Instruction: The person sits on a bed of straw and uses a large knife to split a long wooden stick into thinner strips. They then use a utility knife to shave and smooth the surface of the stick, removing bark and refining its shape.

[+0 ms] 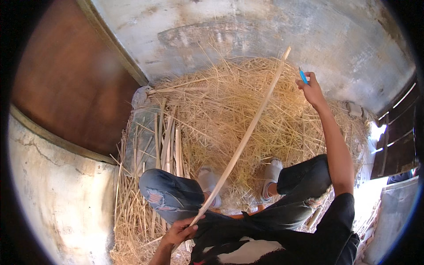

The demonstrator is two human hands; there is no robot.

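A long, pale split strip of bamboo or wood (pixel 245 139) slants from my lap up to the far right, its far end near the wall. My left hand (pixel 182 230) is closed around its lower end, close to my left thigh. Out at the far right my right hand (pixel 312 90) is raised, apart from the strip. Between its fingers it grips a small knife with a blue handle (pixel 303 76), the pointed tip facing up and away from me.
Straw-like shavings (pixel 247 97) cover the floor between my feet and the stained wall (pixel 265 33). More pale strips (pixel 170 145) lie in a bundle by my left knee, near a grey slab (pixel 139 141). A brown door panel (pixel 75 84) stands left; dark boards (pixel 395 132) are at right.
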